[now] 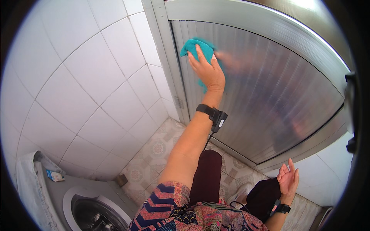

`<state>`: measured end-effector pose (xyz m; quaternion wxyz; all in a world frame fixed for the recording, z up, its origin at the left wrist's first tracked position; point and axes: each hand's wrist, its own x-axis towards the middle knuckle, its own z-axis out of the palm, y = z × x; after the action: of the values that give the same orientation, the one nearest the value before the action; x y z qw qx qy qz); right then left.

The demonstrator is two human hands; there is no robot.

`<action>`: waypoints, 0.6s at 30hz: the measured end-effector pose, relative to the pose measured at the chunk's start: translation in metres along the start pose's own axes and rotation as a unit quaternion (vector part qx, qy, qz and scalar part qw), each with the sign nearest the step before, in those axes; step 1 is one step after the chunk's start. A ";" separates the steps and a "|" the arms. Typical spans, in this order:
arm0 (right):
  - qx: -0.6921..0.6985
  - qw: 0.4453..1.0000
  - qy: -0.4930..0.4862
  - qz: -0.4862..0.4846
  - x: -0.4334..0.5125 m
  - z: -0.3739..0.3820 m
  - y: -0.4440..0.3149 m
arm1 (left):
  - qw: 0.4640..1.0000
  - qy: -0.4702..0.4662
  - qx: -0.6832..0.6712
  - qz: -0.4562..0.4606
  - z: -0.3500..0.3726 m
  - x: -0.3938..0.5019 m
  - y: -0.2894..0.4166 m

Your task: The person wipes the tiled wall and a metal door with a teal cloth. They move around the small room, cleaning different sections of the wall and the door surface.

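Note:
My left hand (206, 69) presses a folded teal cloth (192, 47) against the ribbed metallic panel (245, 95) of a framed door, near the panel's upper left corner. Its fingers are spread over the cloth, and a reflection shows in the panel. Low on the right, my right hand (288, 179) is held palm up beside my knee, fingers apart, holding nothing. Black straps with small devices circle both wrists.
White wall tiles (95, 75) rise on the left. A grey front-loading washing machine (115, 190) stands at the lower left, with a small blue-and-white packet (55, 175) on it. Patterned floor tiles (157, 147) lie below. A dark handle (350, 112) juts in at the right.

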<state>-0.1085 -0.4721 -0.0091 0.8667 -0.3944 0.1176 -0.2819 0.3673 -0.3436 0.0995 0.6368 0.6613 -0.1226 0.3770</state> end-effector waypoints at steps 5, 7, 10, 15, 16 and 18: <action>0.002 1.000 -0.012 -0.011 -0.004 -0.003 -0.004 | 1.000 -0.005 -0.008 0.025 0.003 -0.017 0.016; 0.003 1.000 -0.010 -0.014 -0.007 -0.006 -0.005 | 0.999 -0.005 -0.014 0.030 0.004 -0.023 0.021; 0.004 1.000 -0.005 -0.020 -0.012 -0.010 -0.008 | 1.000 -0.011 -0.017 0.023 0.003 -0.029 0.029; 0.006 1.000 -0.008 -0.029 -0.019 -0.020 -0.015 | 0.998 -0.040 -0.013 0.035 0.004 -0.040 0.045; 0.008 1.000 -0.009 -0.029 -0.020 -0.022 -0.016 | 0.998 -0.043 -0.017 0.052 0.004 -0.043 0.049; 0.012 0.999 -0.012 -0.029 -0.022 -0.024 -0.018 | 0.995 -0.057 -0.022 0.076 0.004 -0.047 0.057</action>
<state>-0.1433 -0.4836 -0.0120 0.8644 -0.3902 0.0925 -0.3034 0.3001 -0.3708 0.1119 0.6128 0.6560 -0.2171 0.3834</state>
